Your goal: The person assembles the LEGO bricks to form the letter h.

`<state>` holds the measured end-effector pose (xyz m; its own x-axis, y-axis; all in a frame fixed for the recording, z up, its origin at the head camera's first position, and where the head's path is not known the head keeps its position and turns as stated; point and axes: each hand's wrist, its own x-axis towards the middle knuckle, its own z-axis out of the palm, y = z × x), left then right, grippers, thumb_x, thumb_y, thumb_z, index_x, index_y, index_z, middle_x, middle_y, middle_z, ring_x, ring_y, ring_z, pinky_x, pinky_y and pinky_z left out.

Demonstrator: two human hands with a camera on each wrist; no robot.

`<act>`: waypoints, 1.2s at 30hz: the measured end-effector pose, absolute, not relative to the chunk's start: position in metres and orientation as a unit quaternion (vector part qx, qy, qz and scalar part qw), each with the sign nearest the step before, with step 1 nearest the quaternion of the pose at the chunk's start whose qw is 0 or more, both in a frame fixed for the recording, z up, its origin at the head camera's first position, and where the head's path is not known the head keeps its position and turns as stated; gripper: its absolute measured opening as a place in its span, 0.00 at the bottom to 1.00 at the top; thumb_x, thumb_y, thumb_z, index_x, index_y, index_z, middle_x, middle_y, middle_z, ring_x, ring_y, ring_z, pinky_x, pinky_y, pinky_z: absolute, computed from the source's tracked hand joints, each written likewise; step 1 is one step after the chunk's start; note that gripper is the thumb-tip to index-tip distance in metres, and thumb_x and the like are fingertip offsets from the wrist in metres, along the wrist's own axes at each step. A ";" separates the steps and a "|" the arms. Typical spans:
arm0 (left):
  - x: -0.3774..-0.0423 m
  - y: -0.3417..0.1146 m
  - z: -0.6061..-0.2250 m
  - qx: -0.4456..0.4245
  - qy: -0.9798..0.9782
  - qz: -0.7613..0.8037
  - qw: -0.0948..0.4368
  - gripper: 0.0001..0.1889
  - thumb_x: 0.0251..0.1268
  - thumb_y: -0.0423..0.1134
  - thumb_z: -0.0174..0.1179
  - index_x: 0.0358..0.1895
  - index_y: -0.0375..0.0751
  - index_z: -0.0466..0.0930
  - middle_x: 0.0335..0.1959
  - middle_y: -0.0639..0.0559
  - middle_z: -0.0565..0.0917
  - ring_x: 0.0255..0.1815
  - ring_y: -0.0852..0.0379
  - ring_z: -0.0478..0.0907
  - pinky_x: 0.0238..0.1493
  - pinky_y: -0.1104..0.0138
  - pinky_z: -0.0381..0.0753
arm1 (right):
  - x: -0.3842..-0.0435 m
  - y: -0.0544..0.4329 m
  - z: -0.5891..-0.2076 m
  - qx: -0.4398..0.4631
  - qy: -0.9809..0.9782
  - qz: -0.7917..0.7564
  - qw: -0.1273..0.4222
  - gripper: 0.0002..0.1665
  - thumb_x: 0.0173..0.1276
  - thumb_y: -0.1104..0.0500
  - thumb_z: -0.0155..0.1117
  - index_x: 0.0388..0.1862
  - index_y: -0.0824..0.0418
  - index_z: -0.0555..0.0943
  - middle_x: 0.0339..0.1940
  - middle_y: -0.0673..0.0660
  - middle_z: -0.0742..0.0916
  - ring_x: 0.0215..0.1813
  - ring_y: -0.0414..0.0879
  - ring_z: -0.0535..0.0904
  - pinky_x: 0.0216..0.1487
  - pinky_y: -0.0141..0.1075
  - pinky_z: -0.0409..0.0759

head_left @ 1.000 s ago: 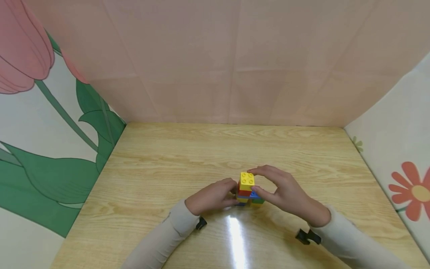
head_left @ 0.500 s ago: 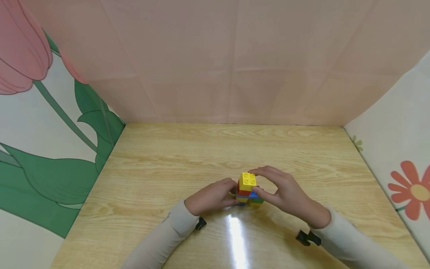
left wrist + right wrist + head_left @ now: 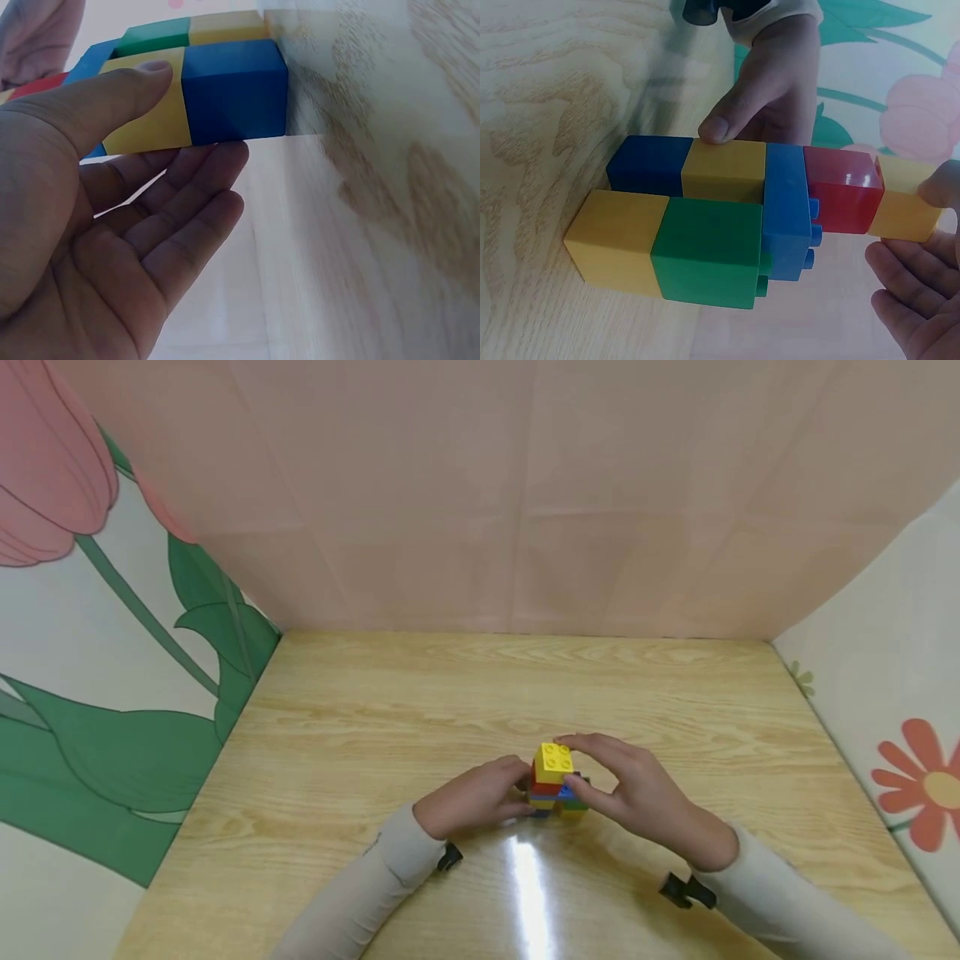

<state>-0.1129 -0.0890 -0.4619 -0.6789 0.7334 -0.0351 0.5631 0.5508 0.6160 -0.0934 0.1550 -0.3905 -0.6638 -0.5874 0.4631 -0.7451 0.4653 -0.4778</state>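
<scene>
A small structure of toy building bricks stands on the table. My left hand (image 3: pixel 480 793) pinches its lower part, with the thumb on a yellow brick (image 3: pixel 146 101) above a dark blue brick (image 3: pixel 236 90). Beside these are another yellow brick (image 3: pixel 619 240) and a green brick (image 3: pixel 709 251). A flat blue brick (image 3: pixel 786 214) bridges both columns, and a red brick (image 3: pixel 842 187) sits on it. My right hand (image 3: pixel 637 785) grips the top yellow brick (image 3: pixel 554 762) between thumb and fingers. That brick meets the red one, slightly out of line with it.
The wood-grain table (image 3: pixel 390 702) runs back to a pink cloth wall (image 3: pixel 420 527). A panel printed with tulips (image 3: pixel 150 760) borders the left side; one with a red flower (image 3: pixel 930 789) borders the right. Black wrist mounts (image 3: pixel 687 890) stick out under the sleeves.
The top yellow brick has shifted a little to the right and turned slightly in my right hand. My left hand keeps its hold in nearly the same place.
</scene>
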 end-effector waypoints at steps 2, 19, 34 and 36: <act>-0.113 -0.089 -0.462 0.375 0.869 0.290 0.145 0.20 0.68 0.49 0.61 0.58 0.46 0.75 0.49 0.61 0.77 0.48 0.67 0.76 0.48 0.76 0.76 | -0.093 0.156 -0.390 0.399 -0.846 0.328 0.129 0.29 0.59 0.61 0.73 0.61 0.55 0.78 0.55 0.50 0.84 0.53 0.47 0.82 0.55 0.30 0.77; -0.113 -0.089 -0.462 0.384 0.864 0.298 0.133 0.18 0.68 0.47 0.62 0.56 0.46 0.76 0.48 0.60 0.77 0.47 0.66 0.76 0.47 0.77 0.75 | -0.094 0.153 -0.380 0.449 -0.820 0.304 0.181 0.23 0.65 0.56 0.67 0.59 0.60 0.79 0.53 0.50 0.84 0.53 0.48 0.82 0.58 0.42 0.77; -0.114 -0.088 -0.462 0.385 0.862 0.300 0.135 0.19 0.67 0.47 0.62 0.58 0.47 0.76 0.47 0.61 0.76 0.46 0.68 0.76 0.46 0.78 0.75 | -0.091 0.154 -0.382 0.421 -0.844 0.300 0.143 0.24 0.62 0.57 0.70 0.58 0.60 0.79 0.52 0.51 0.84 0.53 0.49 0.82 0.54 0.48 0.80; -0.114 -0.088 -0.461 0.386 0.862 0.301 0.135 0.19 0.67 0.47 0.62 0.58 0.47 0.75 0.47 0.61 0.76 0.47 0.68 0.75 0.47 0.78 0.75 | -0.092 0.154 -0.381 0.423 -0.844 0.296 0.145 0.24 0.62 0.57 0.70 0.57 0.61 0.79 0.52 0.52 0.84 0.53 0.49 0.82 0.55 0.49 0.79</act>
<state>-0.1138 -0.0880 -0.4614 -0.6655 0.7464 -0.0014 0.5836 0.5216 0.6224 -0.0916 0.1538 -0.3806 -0.6009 -0.6275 0.4952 -0.7993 0.4674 -0.3776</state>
